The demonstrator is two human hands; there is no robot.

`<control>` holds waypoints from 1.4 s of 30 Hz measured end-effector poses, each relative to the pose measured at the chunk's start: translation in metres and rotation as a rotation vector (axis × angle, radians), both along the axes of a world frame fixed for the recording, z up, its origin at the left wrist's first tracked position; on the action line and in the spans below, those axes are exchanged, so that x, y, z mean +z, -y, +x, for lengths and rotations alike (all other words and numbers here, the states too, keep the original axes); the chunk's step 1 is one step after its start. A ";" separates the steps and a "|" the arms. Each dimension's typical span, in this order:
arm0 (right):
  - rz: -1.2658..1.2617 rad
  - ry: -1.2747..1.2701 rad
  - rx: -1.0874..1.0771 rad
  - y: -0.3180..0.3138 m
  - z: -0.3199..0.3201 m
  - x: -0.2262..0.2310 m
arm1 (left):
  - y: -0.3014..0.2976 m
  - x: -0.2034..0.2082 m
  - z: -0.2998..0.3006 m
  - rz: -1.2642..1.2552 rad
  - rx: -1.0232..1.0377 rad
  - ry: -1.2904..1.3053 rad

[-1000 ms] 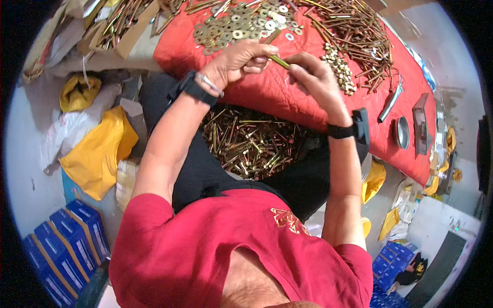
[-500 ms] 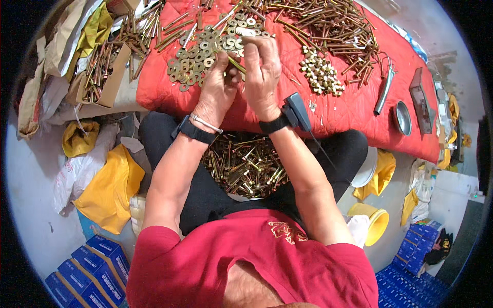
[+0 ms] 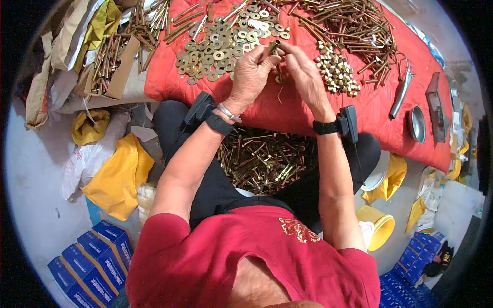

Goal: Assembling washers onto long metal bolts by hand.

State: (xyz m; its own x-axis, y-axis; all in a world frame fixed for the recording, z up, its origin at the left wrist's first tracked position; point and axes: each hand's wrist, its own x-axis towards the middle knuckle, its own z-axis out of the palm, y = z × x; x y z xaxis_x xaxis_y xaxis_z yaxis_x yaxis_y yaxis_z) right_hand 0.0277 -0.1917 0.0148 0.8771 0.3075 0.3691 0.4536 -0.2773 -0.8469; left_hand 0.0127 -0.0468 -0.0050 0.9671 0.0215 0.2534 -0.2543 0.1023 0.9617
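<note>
Several heaps of hardware, one metal sleeve [image 3: 273, 47] in the left grip [image 3: 251, 76]

A seated person works with bare hands above a table covered in red quilted cloth [image 3: 395, 134]. The left grip is closed around the short, brass-toned sleeve, its open end tilted up, seemingly to steady it for the other hand. The right grip [image 3: 307, 78] is curled at the sleeve's right side; motion blur hides its fingertips, so I cannot tell whether they pinch anything.

Flat washers [image 3: 218, 55] spread just left of the hands, and small brass-coloured nuts [image 3: 337, 72] sit just right. Long bolts [image 3: 359, 31] lie beyond the nuts. Keeping each kind apart and close probably lets either hand pick without searching. More bolts [image 3: 264, 164] fill the space between the knees, likely for easy reach. A metal dish [image 3: 418, 124] stands farther right, out of the working space.
</note>
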 end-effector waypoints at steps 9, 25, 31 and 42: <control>-0.049 0.038 0.066 0.003 -0.021 0.003 | 0.013 -0.006 -0.011 0.244 0.065 0.282; 0.247 -0.194 -0.023 0.008 -0.012 -0.014 | 0.011 -0.004 -0.012 -0.154 -0.064 -0.203; -0.469 0.508 -0.367 0.080 0.075 0.000 | -0.027 0.010 -0.008 -0.673 -0.257 -0.402; -0.990 0.331 -0.093 0.073 0.100 0.019 | -0.044 0.000 -0.020 -0.656 -0.278 -0.525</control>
